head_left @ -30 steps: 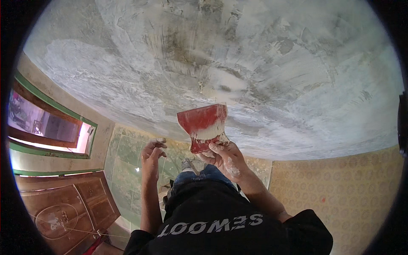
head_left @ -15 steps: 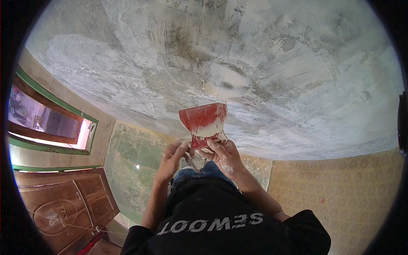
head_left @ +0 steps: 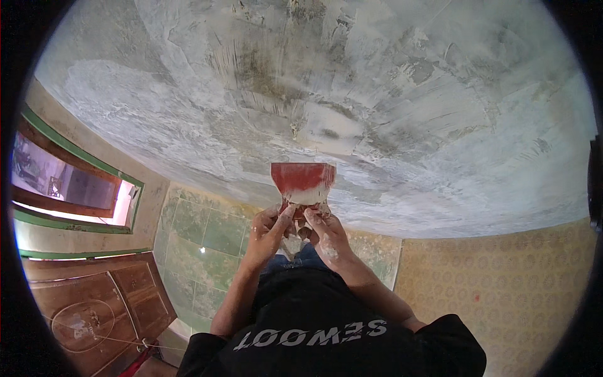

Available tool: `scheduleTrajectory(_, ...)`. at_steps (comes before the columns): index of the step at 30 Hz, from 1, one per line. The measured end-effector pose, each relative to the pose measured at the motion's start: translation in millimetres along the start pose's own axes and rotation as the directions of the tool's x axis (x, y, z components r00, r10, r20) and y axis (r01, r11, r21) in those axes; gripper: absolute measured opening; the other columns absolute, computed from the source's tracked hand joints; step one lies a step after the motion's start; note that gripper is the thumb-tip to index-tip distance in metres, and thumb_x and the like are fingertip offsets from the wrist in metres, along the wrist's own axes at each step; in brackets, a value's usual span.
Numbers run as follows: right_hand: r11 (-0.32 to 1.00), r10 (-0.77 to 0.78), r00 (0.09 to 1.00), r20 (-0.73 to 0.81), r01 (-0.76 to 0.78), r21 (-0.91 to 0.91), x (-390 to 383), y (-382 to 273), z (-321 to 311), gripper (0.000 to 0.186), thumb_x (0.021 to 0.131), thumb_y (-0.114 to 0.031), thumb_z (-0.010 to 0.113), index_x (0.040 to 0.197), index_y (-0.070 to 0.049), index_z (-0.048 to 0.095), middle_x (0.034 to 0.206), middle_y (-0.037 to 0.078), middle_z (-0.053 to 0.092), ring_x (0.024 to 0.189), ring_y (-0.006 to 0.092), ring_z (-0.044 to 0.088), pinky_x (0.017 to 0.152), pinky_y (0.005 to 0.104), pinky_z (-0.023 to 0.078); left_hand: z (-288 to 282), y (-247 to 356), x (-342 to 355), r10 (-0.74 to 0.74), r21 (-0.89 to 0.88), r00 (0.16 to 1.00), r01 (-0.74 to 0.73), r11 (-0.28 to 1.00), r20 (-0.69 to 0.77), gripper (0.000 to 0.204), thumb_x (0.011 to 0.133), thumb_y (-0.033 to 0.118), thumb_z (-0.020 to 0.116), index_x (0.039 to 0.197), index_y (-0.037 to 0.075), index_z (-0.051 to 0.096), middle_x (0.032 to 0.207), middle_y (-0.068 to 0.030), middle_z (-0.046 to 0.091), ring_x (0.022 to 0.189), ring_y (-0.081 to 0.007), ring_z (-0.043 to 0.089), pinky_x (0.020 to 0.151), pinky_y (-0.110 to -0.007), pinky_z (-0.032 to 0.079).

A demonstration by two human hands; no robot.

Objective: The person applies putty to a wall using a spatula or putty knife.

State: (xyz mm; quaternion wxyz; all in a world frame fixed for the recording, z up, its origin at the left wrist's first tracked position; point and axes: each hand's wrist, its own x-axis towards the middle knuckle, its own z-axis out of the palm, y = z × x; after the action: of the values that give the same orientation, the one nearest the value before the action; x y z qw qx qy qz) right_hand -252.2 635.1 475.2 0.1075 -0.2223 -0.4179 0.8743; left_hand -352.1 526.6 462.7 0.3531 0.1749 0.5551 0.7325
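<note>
A red putty spreader (head_left: pixel 303 178), smeared with pale putty across its lower part, is held upright between my hands, its wide straight edge pointing to the wall. My left hand (head_left: pixel 267 234) pinches the narrow end from the left, thumb on the near face. On the other side, my right hand (head_left: pixel 328 237) grips the same end, with its thumb also on the near face and white putty on the skin. Most fingertips are hidden behind the spreader. Beyond it rises the wall (head_left: pixel 402 119), coated in patchy grey and white putty.
A window (head_left: pixel 75 176) with a green and brown frame is at the left, above a brown wooden door or panel (head_left: pixel 100 308) with a thin cord across it. Green tiles (head_left: pixel 204 226) lie low behind my left arm, and a yellow patterned surface (head_left: pixel 490 283) spreads at the right.
My left hand has come in from beside the spreader and now holds its narrow end. The spreader has straightened from its tilt and sits slightly lower in the view.
</note>
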Motion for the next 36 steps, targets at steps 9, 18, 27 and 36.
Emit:
scheduleTrajectory(9,0.971,-0.047,0.99,-0.135,0.076,0.227,18.6,5.0,-37.3,0.03,0.095,-0.02,0.052,0.119,-0.003,0.048,0.106,0.009,0.061,0.094,0.0188,0.062,0.079,0.0333,0.049,0.2,-23.5,18.5,-0.21,0.005,0.966,0.212,0.977,0.15,0.035,0.097,0.033,0.049,0.088,0.001,0.062,0.074,-0.0043,0.06,0.064,-0.0114,0.056,0.057,-0.026,0.043)
scheduleTrajectory(18,0.949,-0.303,0.938,-0.169,0.313,0.03,36.1,-30.2,0.1,0.028,0.093,-0.016,0.053,0.117,-0.001,0.052,0.11,0.007,0.061,0.097,0.0173,0.061,0.077,0.0343,0.051,-57.1,-25.8,12.7,-0.159,-0.06,0.974,0.151,0.987,-0.159,0.042,0.096,0.044,0.047,0.084,0.005,0.058,0.071,-0.0055,0.06,0.065,-0.0136,0.06,0.056,-0.026,0.045)
scheduleTrajectory(27,0.987,-0.034,0.988,-0.152,0.058,0.153,34.5,38.9,-77.9,0.024,0.092,-0.014,0.053,0.111,0.001,0.053,0.106,0.012,0.062,0.089,0.0191,0.063,0.077,0.0346,0.054,-100.7,-43.1,-8.9,-0.19,-0.128,0.924,0.155,0.98,-0.332,0.041,0.095,0.043,0.048,0.081,0.005,0.057,0.069,-0.0054,0.058,0.065,-0.0154,0.059,0.057,-0.029,0.045)
scheduleTrajectory(36,0.951,-0.262,0.935,-0.241,0.292,0.099,78.9,9.5,-6.5,0.02,0.093,-0.015,0.053,0.109,-0.003,0.056,0.101,0.006,0.062,0.089,0.0158,0.062,0.069,0.0338,0.052,-110.0,-44.4,-5.8,-0.16,-0.137,0.915,0.117,0.984,-0.371,0.038,0.095,0.042,0.049,0.08,0.008,0.053,0.07,-0.007,0.059,0.065,-0.0173,0.058,0.058,-0.031,0.044)
